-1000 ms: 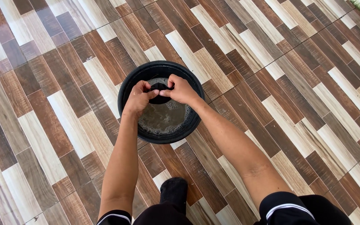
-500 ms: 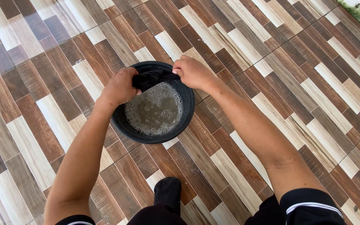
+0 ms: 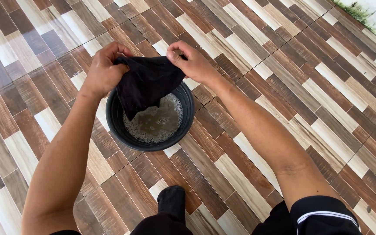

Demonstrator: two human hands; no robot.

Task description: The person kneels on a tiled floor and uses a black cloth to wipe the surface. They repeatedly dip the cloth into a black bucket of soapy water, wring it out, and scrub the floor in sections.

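Note:
A wet black cloth (image 3: 146,82) hangs spread between my two hands above a round black basin (image 3: 183,124). My left hand (image 3: 103,72) grips the cloth's left top corner. My right hand (image 3: 192,63) pinches its right top corner. The cloth's lower end dangles just over the grey, foamy water (image 3: 155,124) inside the basin. The basin stands on a floor of wood-pattern tiles (image 3: 257,65).
A dark foot or shoe tip (image 3: 171,200) shows on the tiles below the basin. My black short sleeves with white stripes show at the bottom edge. A white wall with green growth (image 3: 362,13) runs along the top right corner.
Both hands have risen out of the basin and moved apart, lifting the black cloth from the soapy water and spreading it open above the basin.

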